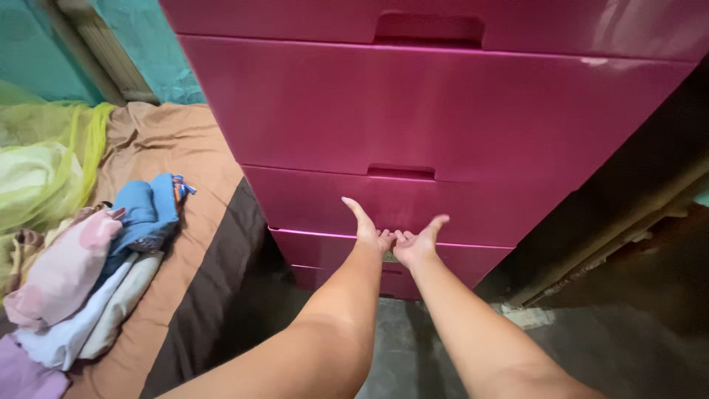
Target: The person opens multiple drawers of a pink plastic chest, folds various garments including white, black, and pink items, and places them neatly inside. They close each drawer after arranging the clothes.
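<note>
Drawer (384, 255) near the bottom of a tall pink plastic chest (436, 111), low and central, just above the floor (591, 347); handle slot hidden behind both hands.

Far left: yellow-green netting (44, 170) bunched at the head of a bed, pushed aside. Next to it, folded clothes (88, 273) stacked on the brown bedsheet (185, 148) — pink, white, blue pieces piled flat, likely kept within reach of the chest.

Toward the middle: left hand (367, 230) turned palm up, thumb raised, fingers curled under the drawer's front lip and out of sight, so exact closure hard to tell, though hooked on the drawer by the look of it. Touching beside it, right hand (417, 244) in the same palm-up pose, thumb lifted, fingertips tucked into the same recess. Both arms stretched straight forward and low, a two-handed underhand grip suited to pulling a wide drawer evenly.

Right: dark wall and a slanted wooden beam (613, 236) close beside the chest.
</note>
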